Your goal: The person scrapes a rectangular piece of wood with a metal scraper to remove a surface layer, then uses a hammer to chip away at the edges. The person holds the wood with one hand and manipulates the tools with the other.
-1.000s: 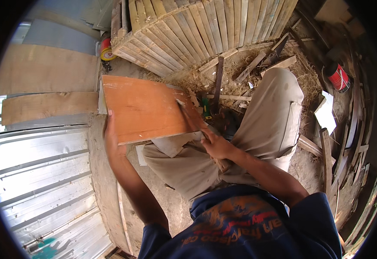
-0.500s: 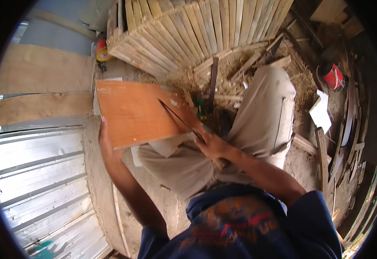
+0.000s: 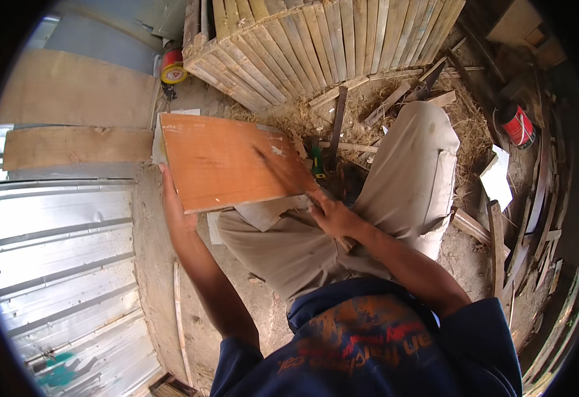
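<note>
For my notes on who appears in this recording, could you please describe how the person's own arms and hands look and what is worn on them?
Both arms are bare from the short sleeves down. The left hand and right hand wear no gloves, and no watch, ring or bracelet can be seen. The sleeves belong to a dark navy blue T-shirt with an orange print on the chest. Both forearms are slim, with no markings visible.

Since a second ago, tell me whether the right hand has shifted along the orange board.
Yes. The right hand has slid off the orange board toward its lower right corner, away from the slatted wooden panel.
</note>
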Tool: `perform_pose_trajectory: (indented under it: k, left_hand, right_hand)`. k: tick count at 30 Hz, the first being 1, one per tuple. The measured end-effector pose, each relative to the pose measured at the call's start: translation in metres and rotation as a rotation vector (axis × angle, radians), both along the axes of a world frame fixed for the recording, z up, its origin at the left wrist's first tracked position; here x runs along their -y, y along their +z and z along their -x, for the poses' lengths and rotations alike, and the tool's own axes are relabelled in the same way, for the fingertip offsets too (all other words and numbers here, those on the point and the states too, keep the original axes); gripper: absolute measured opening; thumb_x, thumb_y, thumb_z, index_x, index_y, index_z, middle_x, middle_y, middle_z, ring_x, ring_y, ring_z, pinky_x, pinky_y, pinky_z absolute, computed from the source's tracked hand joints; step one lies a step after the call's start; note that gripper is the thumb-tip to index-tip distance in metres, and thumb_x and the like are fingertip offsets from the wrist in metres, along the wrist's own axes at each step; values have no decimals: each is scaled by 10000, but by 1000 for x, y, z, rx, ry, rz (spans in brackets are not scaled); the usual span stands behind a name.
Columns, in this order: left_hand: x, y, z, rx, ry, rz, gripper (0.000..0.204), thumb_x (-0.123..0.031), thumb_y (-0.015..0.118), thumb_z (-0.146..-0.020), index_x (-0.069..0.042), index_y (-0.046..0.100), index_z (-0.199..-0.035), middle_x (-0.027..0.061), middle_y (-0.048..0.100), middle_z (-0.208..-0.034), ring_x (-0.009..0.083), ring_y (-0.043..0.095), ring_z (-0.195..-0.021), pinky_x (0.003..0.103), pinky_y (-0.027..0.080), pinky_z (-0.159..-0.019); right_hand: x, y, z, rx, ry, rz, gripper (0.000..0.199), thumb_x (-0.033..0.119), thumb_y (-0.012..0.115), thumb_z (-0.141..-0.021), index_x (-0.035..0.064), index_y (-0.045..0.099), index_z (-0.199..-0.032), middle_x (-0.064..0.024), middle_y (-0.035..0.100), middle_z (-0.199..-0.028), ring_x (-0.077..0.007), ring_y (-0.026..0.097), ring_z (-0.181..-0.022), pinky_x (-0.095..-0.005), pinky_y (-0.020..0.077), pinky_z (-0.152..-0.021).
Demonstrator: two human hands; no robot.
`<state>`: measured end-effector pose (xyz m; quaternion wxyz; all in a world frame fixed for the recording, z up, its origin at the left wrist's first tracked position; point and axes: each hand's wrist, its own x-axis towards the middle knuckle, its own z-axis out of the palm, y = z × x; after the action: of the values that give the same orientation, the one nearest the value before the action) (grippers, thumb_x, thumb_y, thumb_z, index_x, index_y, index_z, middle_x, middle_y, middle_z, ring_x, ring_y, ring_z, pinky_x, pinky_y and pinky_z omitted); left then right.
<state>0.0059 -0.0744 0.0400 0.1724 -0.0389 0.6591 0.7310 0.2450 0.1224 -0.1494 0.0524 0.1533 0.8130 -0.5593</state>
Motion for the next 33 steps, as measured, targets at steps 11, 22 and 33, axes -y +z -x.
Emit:
perform_pose_trajectory:
  k: [11, 22, 33]
  left_hand:
    - [1, 0, -6, -20, 28, -14, 825, -626, 542, -965, -21, 381, -1502, 140, 489, -1466, 280, 507, -1328, 420, 436, -1070]
    - [-13, -5, -5, -504, 352, -129, 711, -543, 343, -1062, -5, 307, -1525, 177, 363, -1573, 312, 414, -1406, 450, 332, -1167]
    - [-38, 15, 71, -546, -49, 250, 571, -469, 421, -1058, 24, 668, -1206, 136, 664, -1285, 214, 513, -1299, 360, 311, -1143]
  right_hand:
    - [-16, 15, 21, 211, 0, -99, 482, 282, 494, -1000, 38, 406, -1406, -371, 616, -1140, -489, 649, -999, -531, 517, -876]
    - [-213, 105, 93, 397, 372, -975, 317, 154, 623, -894, 135, 646, -1210, -167, 693, -1031, -365, 695, -959, -544, 529, -910]
    - [-241, -59, 41, 504, -22, -877, 246, 52, 612, -864, 4, 652, -1103, -271, 599, -1241, -420, 637, -1108, -538, 528, -899]
